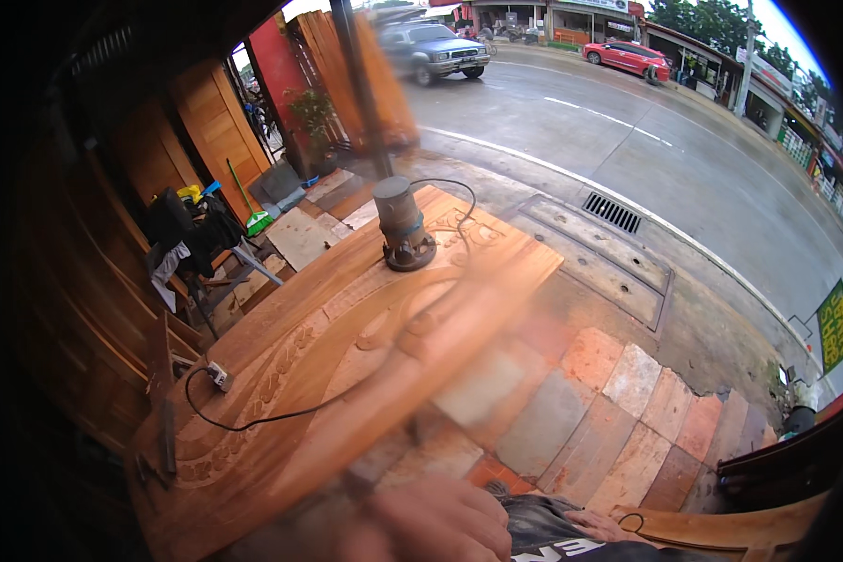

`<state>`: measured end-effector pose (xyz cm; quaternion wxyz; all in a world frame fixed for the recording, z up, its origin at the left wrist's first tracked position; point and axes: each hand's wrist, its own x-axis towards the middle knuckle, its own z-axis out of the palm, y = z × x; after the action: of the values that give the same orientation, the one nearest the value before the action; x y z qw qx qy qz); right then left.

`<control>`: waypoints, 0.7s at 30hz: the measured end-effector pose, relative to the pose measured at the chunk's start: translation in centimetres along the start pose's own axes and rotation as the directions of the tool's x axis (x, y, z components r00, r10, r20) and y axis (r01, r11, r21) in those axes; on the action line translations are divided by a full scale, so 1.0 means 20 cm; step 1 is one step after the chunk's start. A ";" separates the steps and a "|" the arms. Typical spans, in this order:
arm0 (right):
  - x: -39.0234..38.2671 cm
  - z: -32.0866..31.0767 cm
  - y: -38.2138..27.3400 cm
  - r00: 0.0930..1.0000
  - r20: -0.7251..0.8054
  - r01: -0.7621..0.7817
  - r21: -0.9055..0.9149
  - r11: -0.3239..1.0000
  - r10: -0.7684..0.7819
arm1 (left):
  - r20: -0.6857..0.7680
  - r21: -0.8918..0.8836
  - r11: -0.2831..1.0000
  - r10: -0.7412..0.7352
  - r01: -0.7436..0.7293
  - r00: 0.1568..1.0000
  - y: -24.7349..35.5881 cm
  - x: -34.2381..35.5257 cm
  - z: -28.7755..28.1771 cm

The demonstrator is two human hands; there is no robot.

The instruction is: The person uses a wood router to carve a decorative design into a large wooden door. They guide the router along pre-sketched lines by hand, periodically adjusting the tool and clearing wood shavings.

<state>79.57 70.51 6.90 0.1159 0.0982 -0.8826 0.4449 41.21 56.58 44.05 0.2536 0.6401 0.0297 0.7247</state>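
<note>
My left hand (440, 518) is at the bottom centre, smeared by motion, off the near edge of a carved wooden panel (347, 365). Its fingers cannot be made out. Farther right, beyond my dark shirt (548, 529), part of my right hand (609, 527) shows beside a wooden piece (721, 526); its grip is unclear. A small dark loop (633, 522) lies by its fingers. On the panel's far end a grey router (399, 217) stands upright, untouched. Its black cord (281, 419) runs across the carving to a plug (219, 377) near the left edge.
Wooden doors (211, 117) lean at the left, near a cluttered stand (192, 225) and a green broom (258, 223). A dark post (361, 89) rises behind the router. Paving slabs (581, 421), a drain grate (613, 213) and a road (581, 122) with vehicles lie to the right.
</note>
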 end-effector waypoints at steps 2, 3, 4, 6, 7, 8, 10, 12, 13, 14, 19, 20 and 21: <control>0.01 0.01 0.00 1.000 0.019 -0.008 -0.006 1.000 0.008 | 0.054 0.006 0.992 -0.128 0.128 0.990 0.00 -0.01 -0.02; 0.01 0.01 0.01 1.000 0.028 -0.012 -0.015 1.000 0.012 | -0.002 0.007 0.999 0.033 -0.033 0.999 -0.07 0.00 0.01; 0.02 0.01 0.01 0.999 0.040 -0.012 -0.026 1.000 0.013 | -0.033 0.014 0.994 0.113 -0.113 0.993 -0.07 -0.01 0.00; 0.03 0.02 0.01 0.999 0.051 -0.017 -0.049 0.999 0.020 | 0.023 -0.024 0.993 0.112 -0.111 0.993 -0.03 -0.03 -0.07; 0.03 0.03 0.01 0.998 0.054 -0.022 -0.056 0.998 0.025 | 0.064 -0.041 0.997 0.070 -0.068 0.995 0.01 -0.05 -0.10; 0.04 0.02 0.02 0.998 0.060 -0.026 -0.068 0.997 0.030 | 0.107 -0.061 0.998 0.038 -0.031 0.994 0.04 -0.07 -0.15; 0.03 0.02 0.01 0.997 0.065 -0.040 -0.082 0.996 0.046 | -0.151 0.216 0.976 0.060 -0.026 0.987 0.05 -0.15 -0.19; 0.00 0.01 0.02 0.996 0.045 -0.073 -0.080 0.994 0.077 | -0.546 0.288 0.957 0.134 0.036 0.827 -0.08 -0.27 -0.25; 0.01 0.01 0.03 0.996 0.048 -0.069 -0.067 0.995 0.073 | -0.626 0.407 0.904 0.173 0.130 0.760 -0.08 -0.38 -0.33; 0.02 0.02 0.03 0.996 0.053 -0.065 -0.054 0.996 0.068 | -0.689 0.507 0.830 0.227 0.233 0.688 -0.06 -0.51 -0.44; 0.03 0.05 0.03 0.996 0.060 -0.060 -0.018 0.998 0.061 | -0.818 0.509 0.308 0.464 0.804 0.340 0.28 -1.54 -0.75; 0.02 0.05 0.03 0.996 0.057 -0.065 -0.015 0.998 0.066 | -0.793 0.452 0.163 0.524 0.877 0.311 0.42 -1.77 -0.78; 0.01 0.06 0.03 0.995 0.051 -0.081 -0.025 0.996 0.082 | -0.749 0.383 -0.131 0.535 0.914 0.391 0.56 -1.92 -0.78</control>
<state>79.05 69.89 5.74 0.0757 0.0722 -0.8936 0.4365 24.92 35.74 10.38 -0.2049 0.0814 0.8041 0.5521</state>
